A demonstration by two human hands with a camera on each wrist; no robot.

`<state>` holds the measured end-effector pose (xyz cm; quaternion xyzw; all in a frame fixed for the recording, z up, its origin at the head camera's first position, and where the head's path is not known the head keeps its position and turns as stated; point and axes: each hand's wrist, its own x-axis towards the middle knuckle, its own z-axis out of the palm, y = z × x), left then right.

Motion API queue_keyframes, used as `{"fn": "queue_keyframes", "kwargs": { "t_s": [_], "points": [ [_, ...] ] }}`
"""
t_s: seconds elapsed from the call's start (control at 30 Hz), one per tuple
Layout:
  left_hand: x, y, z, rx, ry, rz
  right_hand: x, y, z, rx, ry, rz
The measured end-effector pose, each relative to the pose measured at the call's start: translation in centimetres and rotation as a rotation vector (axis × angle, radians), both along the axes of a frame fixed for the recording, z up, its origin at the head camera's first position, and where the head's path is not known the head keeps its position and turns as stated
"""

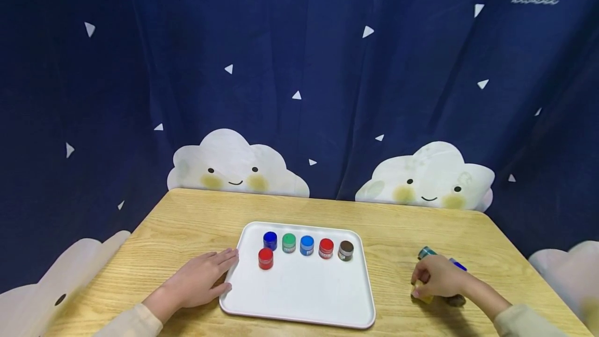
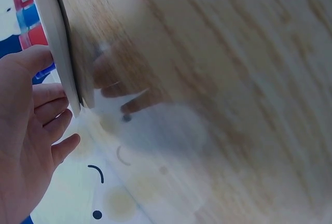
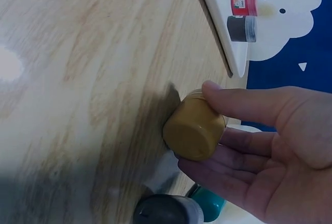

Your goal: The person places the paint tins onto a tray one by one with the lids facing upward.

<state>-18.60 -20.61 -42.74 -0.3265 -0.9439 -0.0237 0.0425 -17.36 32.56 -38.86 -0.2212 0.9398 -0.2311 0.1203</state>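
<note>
My right hand [image 1: 442, 275] pinches an ochre-yellow paint jar [image 3: 194, 128] between thumb and fingers, tilted close over the table right of the white tray [image 1: 304, 300]. Around that hand lie a teal jar [image 1: 426, 252], a blue-topped jar [image 1: 458, 263] and a dark jar [image 3: 161, 211], partly covered by the hand in the head view. My left hand [image 1: 201, 277] rests at the tray's left edge with its fingers extended, fingertips at the rim. On the tray, a back row holds dark blue [image 1: 270, 241], green [image 1: 288, 243], light blue [image 1: 307, 245], red [image 1: 326, 248] and brown [image 1: 346, 250] jars.
Another red jar [image 1: 265, 258] stands in front of the row's left end. The wooden table [image 1: 187, 222] ends at a dark blue curtain [image 1: 327, 92] printed with clouds and triangles.
</note>
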Motion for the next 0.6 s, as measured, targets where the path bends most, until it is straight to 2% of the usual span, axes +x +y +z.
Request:
{"fn": "queue_keyframes", "kwargs": {
  "t_s": [0.13, 0.6],
  "points": [
    [0.0, 0.0, 0.1, -0.003, -0.006, 0.002, -0.2, -0.4, 0.4, -0.020, -0.030, 0.020],
    [0.1, 0.1, 0.2, -0.008, -0.006, -0.002, -1.0, -3.1, 1.6, -0.059, -0.051, 0.086]
  ]
}}
